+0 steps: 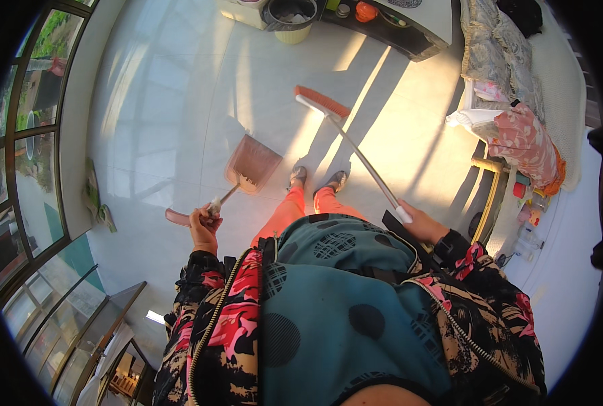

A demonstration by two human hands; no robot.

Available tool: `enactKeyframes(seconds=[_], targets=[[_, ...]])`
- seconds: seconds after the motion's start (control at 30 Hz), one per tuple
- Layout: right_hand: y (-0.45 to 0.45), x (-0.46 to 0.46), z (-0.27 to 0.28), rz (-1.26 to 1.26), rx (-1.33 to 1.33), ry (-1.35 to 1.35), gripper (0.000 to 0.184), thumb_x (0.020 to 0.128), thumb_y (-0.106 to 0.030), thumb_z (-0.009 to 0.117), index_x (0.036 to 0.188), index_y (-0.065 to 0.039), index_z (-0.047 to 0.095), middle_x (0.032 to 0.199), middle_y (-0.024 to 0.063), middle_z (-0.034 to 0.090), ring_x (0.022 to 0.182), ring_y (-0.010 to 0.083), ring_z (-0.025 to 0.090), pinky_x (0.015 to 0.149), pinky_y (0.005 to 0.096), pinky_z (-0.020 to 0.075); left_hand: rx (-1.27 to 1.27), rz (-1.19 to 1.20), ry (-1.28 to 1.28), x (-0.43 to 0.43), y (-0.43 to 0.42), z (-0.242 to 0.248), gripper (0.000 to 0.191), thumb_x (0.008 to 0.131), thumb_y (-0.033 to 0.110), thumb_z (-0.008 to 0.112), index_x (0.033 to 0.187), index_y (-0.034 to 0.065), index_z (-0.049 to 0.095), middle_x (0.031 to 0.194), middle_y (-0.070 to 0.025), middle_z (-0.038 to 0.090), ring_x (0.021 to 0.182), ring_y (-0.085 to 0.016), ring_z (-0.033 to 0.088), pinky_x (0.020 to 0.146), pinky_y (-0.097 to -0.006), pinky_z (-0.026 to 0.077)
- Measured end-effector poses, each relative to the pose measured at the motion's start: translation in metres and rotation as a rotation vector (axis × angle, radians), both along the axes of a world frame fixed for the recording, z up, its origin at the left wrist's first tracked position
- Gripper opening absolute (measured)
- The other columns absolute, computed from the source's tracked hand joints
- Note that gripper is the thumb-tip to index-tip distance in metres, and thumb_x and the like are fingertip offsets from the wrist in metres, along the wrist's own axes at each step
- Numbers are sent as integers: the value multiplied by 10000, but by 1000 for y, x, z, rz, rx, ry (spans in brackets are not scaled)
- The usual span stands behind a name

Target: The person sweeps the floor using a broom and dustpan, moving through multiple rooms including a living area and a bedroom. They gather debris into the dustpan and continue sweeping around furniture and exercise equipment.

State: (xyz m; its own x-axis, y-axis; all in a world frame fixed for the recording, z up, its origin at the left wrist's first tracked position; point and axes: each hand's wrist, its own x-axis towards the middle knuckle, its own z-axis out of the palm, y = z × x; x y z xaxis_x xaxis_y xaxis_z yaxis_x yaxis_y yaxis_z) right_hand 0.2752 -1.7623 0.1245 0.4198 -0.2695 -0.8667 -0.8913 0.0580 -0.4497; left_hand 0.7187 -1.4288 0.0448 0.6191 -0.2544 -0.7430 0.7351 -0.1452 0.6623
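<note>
My left hand (205, 231) grips the handle of a pink plastic dustpan (253, 162) near its top end. Some pale, fluffy matter (214, 207) shows at these fingers; what it is I cannot tell. The pan hangs ahead and to the left of my feet, its wide mouth pointing away from me. My right hand (421, 222) is closed around the white end of a broom's metal handle (365, 155). That broom's orange bristle head (324, 104) is farther out, beyond my shoes, at or close to the pale tiled floor (179, 116).
A lined waste bin (294, 20) stands at the far side beside a low cabinet (403, 30) with items on its shelf. To the right is a seat with patterned cushions (489, 56) and a pink floral cloth (522, 142). Windows (42, 101) line the left wall, with a green cloth (96, 198) below.
</note>
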Motion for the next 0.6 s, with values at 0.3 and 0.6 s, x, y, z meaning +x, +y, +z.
enactKeyframes(seconds=[0.3, 0.6], targets=[[-20, 56, 59, 166, 236, -162, 668, 837, -108, 571, 1431, -118, 265, 1050, 125, 575, 841, 174, 581, 746, 267, 469, -76, 240, 6, 16, 35, 9, 297, 856, 378, 465, 727, 114, 509, 899, -37, 607, 691, -186, 606, 639, -338, 514], [-80, 238, 0, 418, -218, -222, 679, 788, -65, 514, 1421, -137, 278, 826, 187, 578, 560, 200, 530, 523, 326, 457, -82, 486, -2, 3, 85, 2, 325, 858, 409, 459, 677, 141, 487, 911, -42, 625, 686, -197, 602, 631, -341, 513]])
